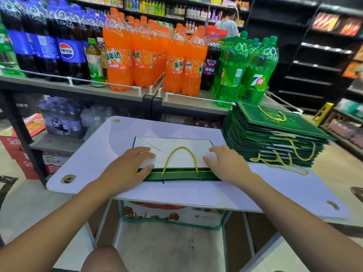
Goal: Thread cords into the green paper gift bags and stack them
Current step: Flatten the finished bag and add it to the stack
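Left hand (129,165) and right hand (225,163) lie flat, fingers extended, pressing the folded bag (176,146) on the table (94,154). Its yellow cord (181,152) is threaded. Judged remaining: transfer to the tall stack (275,142) just right

A dark green gift bag (176,174) with white interior is fitted with a yellow-green twisted cord (181,156); the counter (98,154) is pale lilac.

Our left hand (129,165) and right hand (225,165) cover the near corners of the bag (176,148). In the stack (275,150) we see only edges below the top one. The bench (98,154) hides the top of the box (172,214) beneath; its print is blurred.
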`<state>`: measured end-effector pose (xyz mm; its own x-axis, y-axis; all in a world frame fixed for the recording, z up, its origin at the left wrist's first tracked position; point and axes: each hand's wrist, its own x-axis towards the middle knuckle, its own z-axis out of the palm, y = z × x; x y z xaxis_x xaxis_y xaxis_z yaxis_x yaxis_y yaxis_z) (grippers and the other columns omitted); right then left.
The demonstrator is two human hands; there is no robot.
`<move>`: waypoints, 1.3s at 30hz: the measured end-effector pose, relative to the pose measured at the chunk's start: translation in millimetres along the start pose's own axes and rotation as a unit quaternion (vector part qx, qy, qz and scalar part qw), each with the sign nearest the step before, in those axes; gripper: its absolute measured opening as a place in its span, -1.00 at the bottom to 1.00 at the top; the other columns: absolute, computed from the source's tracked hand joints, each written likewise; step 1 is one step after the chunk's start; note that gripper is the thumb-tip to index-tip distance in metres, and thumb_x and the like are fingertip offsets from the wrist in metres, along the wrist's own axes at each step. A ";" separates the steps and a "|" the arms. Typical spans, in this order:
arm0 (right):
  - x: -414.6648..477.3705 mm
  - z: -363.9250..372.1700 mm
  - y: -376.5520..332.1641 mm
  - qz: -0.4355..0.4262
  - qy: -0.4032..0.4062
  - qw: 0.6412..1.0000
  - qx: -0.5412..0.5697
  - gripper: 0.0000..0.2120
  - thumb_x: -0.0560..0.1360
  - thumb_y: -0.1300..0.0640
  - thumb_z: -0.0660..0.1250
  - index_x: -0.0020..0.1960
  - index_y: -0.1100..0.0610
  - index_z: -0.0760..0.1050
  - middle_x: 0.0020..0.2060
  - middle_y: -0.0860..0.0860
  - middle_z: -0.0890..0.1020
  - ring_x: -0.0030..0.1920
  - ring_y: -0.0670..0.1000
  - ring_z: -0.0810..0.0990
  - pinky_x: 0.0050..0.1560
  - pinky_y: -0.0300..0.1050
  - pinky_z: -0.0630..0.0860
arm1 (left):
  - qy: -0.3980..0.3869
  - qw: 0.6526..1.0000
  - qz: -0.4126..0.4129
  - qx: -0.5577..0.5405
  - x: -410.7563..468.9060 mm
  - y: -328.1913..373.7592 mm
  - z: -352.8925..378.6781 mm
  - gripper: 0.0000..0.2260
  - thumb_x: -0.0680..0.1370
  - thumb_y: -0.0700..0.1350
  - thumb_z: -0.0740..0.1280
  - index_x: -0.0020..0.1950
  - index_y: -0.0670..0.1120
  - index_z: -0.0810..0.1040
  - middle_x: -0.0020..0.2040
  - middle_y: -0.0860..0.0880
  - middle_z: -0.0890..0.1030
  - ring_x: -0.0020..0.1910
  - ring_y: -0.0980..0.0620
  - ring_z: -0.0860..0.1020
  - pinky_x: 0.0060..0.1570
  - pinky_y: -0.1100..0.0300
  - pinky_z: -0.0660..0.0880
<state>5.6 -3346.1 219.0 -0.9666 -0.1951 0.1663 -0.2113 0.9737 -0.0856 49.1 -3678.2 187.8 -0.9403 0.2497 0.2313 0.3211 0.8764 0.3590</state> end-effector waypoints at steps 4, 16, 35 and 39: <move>-42.3 -0.1 12.6 -0.067 -0.045 0.996 0.026 -0.37 0.61 -0.38 0.05 0.54 -0.05 0.36 0.49 -0.01 0.40 0.41 0.11 0.43 0.38 0.09 0.43 | -0.038 0.999 0.020 0.023 -13.1 4.5 -9.8 -0.44 0.56 0.42 0.09 0.53 0.28 0.30 0.58 0.30 0.21 0.56 0.24 0.15 0.47 0.15 0.29; -101.7 -23.6 13.9 -0.182 0.025 0.982 -0.040 -0.25 0.52 -0.51 0.09 0.54 -0.10 0.39 0.40 -0.09 0.49 0.40 0.00 0.41 0.37 0.01 0.38 | 0.004 0.988 0.151 0.016 -61.0 -5.0 -43.4 -0.56 0.50 0.16 0.39 0.33 0.45 0.38 0.39 0.45 0.39 0.40 0.42 0.33 0.42 0.19 0.40; -43.7 -68.5 -115.9 -0.147 0.089 0.962 0.211 -0.66 0.68 -0.13 0.21 0.43 -0.11 0.45 0.21 -0.14 0.66 0.05 -0.02 0.65 -0.01 0.04 0.59 | 0.159 0.909 -0.145 -0.357 49.8 134.6 -100.8 -0.58 0.61 -0.13 0.34 0.46 0.00 0.37 0.24 -0.07 0.58 0.17 -0.11 0.55 0.07 0.00 0.54; -30.7 -78.2 -95.6 -0.048 0.115 0.888 0.442 -0.84 0.64 -0.06 0.23 0.08 -0.10 0.58 0.06 -0.05 0.70 -0.04 -0.02 0.65 -0.03 -0.07 0.54 | 0.193 0.961 -0.062 -0.190 45.8 130.8 -98.1 -0.49 0.67 -0.28 0.14 0.60 0.06 0.23 0.05 -0.06 0.58 -0.09 -0.02 0.57 -0.26 0.12 0.50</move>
<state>66.8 -3423.9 298.9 -0.9045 -0.1438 0.4016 -0.4203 0.4606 -0.7818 59.1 -3592.5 334.0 -0.8856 -0.0817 0.4572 0.2971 0.6570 0.6929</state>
